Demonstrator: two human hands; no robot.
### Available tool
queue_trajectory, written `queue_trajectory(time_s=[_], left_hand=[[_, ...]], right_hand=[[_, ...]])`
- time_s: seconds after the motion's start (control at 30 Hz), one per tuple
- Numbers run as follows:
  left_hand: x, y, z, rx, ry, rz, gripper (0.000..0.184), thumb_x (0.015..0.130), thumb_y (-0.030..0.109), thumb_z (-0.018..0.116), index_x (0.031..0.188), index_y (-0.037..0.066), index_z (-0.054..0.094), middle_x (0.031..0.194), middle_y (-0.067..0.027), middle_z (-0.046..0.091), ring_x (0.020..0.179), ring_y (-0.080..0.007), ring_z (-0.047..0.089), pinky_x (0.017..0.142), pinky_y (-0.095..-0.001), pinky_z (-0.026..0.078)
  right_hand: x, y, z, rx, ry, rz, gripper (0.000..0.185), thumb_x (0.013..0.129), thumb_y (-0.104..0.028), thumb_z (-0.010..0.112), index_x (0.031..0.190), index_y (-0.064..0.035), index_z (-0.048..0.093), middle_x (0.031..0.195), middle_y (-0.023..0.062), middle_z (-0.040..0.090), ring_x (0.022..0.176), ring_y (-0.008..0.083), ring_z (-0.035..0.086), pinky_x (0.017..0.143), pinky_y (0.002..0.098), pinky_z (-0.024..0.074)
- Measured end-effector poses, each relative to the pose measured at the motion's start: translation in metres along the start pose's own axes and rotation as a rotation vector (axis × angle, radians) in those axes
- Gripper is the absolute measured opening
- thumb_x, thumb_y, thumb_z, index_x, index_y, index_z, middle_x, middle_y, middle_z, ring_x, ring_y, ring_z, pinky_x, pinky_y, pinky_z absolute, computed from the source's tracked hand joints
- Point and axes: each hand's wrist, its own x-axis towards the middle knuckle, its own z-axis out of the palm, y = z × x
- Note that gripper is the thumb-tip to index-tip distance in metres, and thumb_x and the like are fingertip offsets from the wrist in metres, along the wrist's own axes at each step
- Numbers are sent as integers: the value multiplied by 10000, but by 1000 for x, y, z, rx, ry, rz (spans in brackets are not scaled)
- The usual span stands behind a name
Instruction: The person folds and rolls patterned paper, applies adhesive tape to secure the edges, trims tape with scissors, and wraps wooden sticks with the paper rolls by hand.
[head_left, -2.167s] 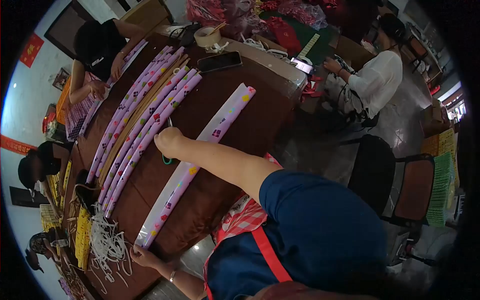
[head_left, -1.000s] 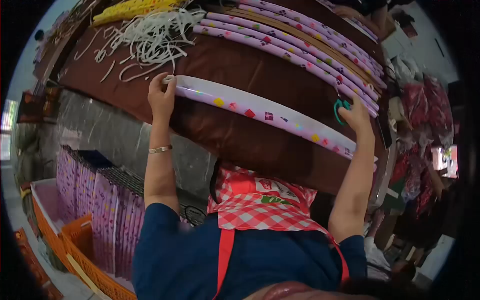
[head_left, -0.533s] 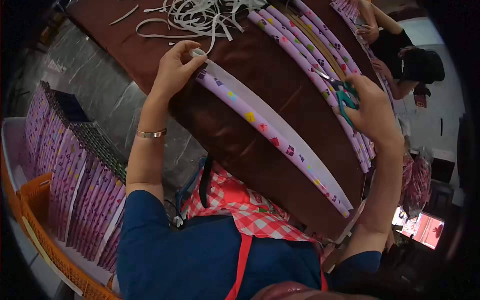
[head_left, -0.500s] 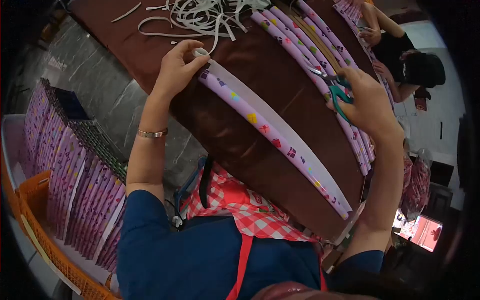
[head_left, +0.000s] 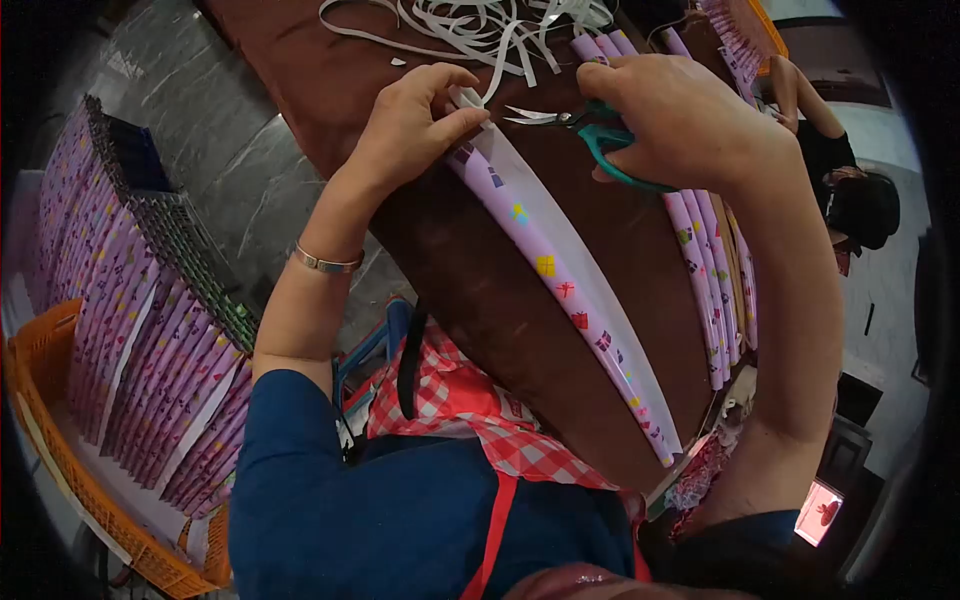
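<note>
My left hand point(head_left: 415, 125) is closed at the top end of a long purple printed roll point(head_left: 548, 266), its thumb and fingers pinching there. A white strip point(head_left: 468, 98) curls between those fingertips and trails up toward the loose strips. The roll runs down the table, a pale plain band along its right side. In my right hand point(head_left: 700, 120) is a pair of scissors point(head_left: 612, 160) with teal handles. Their blades are slightly parted and point left at the strip, a short gap away from my left fingertips.
Tangled white strips point(head_left: 470, 35) lie at the table's far edge. More purple rolls point(head_left: 705, 290) lie to the right on the brown tabletop point(head_left: 480, 300). An orange crate point(head_left: 110, 520) of stacked purple rolls stands left. Another person's arm point(head_left: 815, 100) shows at upper right.
My right hand has brought the scissors left, from above the rolls to close beside my left hand. The left hand and roll end appear further right and slightly higher in view.
</note>
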Motion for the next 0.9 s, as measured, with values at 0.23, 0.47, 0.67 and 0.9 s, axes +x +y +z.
queue_trajectory(time_s=[0.23,0.47,0.67,0.9], left_hand=[[0,-1,3,3,33,27,324,818,111,749,1106,22,630,873,-50,676,769,-106,640,679,-260,527],[0,-3,6,37,55,60,338,798,117,763,1099,29,638,896,-61,658,766,-119,620,688,-276,523],[-2,-3,7,49,79,98,348,796,146,766,1099,30,640,925,-79,640,762,-149,610,694,-296,518],[-1,-2,8,23,79,96,335,799,162,760,1085,31,644,923,-87,633,767,-172,607,701,-308,514]], right_hand=[[28,-7,-1,-82,-35,-24,291,698,-184,711,895,-34,559,848,159,629,865,356,628,738,467,488],[41,-22,-19,-143,-166,12,302,682,-131,689,962,-53,606,854,165,644,845,360,646,750,459,514],[47,-19,-12,-184,-140,-67,294,679,-103,697,951,-31,612,832,162,650,851,351,650,757,453,519],[57,-26,-14,-238,-156,-97,274,719,-95,680,978,-23,626,859,160,661,875,338,654,781,435,517]])
